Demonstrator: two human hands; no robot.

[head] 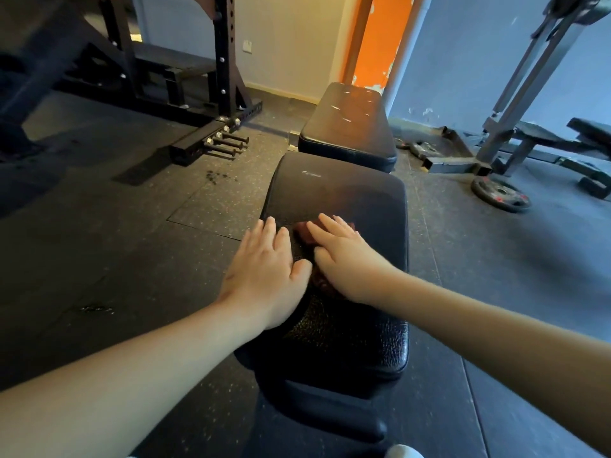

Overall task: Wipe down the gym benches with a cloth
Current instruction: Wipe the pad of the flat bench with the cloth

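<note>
Head view looks down the length of a black padded bench [347,342], whose long axis runs straight away from the person toward a second pad [347,127] that sits just beyond a narrow gap. The dark red cloth [301,231] lies crumpled near the middle of the near pad, slightly left of its centre line. The right hand [344,259] lies flat on top of it, fingers straight and slightly spread, pressing down rather than pinching. The left hand [264,269] is also flat with its fingers extended. It rests on the pad's rounded left edge just beside the cloth, and its thumb reaches toward the right hand and almost meets it. The right hand is therefore the one that drives the cloth, while the left looks to be bracing. Most of the bare pad lies ahead of the fingertips, so the next stroke probably runs forward along the axis, away from the body. The vinyl is grained and looks glossy near the person, so the cloth should slide easily under a flat palm. Around the bench is a dark speckled rubber floor [132,259]. A black rack [224,61] stands to the far left, a weight plate [501,193] lies on the floor to the right beside a grey machine frame [515,104], and an orange strip of wall [380,38] shows behind.
</note>
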